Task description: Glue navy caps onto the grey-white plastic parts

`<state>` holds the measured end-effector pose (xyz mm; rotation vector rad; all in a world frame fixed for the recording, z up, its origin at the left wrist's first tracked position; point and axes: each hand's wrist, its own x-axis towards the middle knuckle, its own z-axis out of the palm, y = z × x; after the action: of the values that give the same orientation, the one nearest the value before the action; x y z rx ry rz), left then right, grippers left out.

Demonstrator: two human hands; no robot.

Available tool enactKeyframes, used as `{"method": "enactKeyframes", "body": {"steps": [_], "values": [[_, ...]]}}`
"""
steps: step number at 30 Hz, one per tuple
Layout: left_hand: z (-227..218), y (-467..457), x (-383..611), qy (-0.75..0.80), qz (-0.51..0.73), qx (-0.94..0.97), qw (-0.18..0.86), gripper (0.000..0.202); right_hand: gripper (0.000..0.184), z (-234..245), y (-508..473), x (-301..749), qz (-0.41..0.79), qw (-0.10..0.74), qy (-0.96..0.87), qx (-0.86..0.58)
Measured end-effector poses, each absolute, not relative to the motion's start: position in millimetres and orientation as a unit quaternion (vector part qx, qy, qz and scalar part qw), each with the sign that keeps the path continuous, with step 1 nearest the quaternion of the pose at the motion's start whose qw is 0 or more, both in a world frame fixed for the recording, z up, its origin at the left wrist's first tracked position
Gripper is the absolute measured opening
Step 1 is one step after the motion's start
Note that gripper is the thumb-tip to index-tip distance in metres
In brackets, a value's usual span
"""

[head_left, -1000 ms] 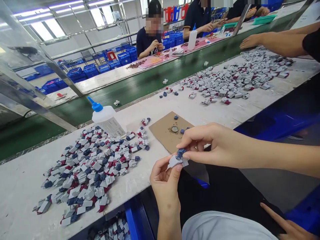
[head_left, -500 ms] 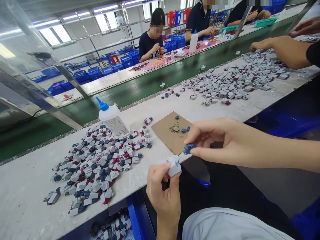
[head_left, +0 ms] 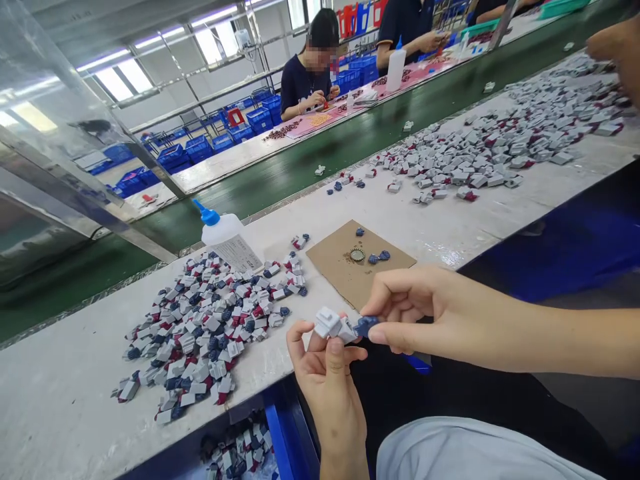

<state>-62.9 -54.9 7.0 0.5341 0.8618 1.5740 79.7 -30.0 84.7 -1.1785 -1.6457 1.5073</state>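
Note:
My left hand [head_left: 333, 377] is closed on a light grey plastic part [head_left: 329, 323], held up over the table's front edge. Between thumb and forefinger, my right hand [head_left: 415, 313] pinches a small dark blue plastic part [head_left: 366, 325]. The blue piece meets the right end of the grey one; whether it is seated in it I cannot tell. Just beyond my hands lies a square of brown cardboard [head_left: 340, 270], bearing a bottle cap [head_left: 357, 255] and a few loose blue pieces [head_left: 379, 257].
Left of the cardboard is a heap of grey, blue and dark red parts [head_left: 200, 333], with a blue-tipped white bottle [head_left: 225, 237] behind it. Another heap [head_left: 480, 153] lies right. A green conveyor [head_left: 280, 177] runs behind. Co-workers sit beyond it; another person's arm [head_left: 617, 50] reaches in at right.
The blue part has moved left and down to touch the grey part. My left hand has turned the grey part to point right. The view has shifted slightly.

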Motion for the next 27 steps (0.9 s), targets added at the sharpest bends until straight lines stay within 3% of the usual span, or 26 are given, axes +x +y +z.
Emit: {"method": "enactKeyframes", "body": {"steps": [6,13,19,27], "values": [[4.9,-50.7,-59.9,0.412,0.672,0.273,0.552,0.035,0.013,80.1,-25.9,85.5,0.604,0.31,-0.577,-0.455],[-2.8,-50.3,-60.6,0.421,0.66,0.4,0.476,0.025,0.005,87.1,-19.3,94.2,0.54,0.233,-0.654,-0.476],[-6.3,-44.3,-59.8,0.413,0.645,0.396,0.507,0.02,0.01,86.7,-8.4,93.7,0.569,0.173,-0.652,-0.47],[-26.3,-46.3,-47.4,0.444,0.627,0.253,0.589,0.026,0.03,51.7,-6.9,72.2,0.681,0.241,-0.511,-0.467]]}}
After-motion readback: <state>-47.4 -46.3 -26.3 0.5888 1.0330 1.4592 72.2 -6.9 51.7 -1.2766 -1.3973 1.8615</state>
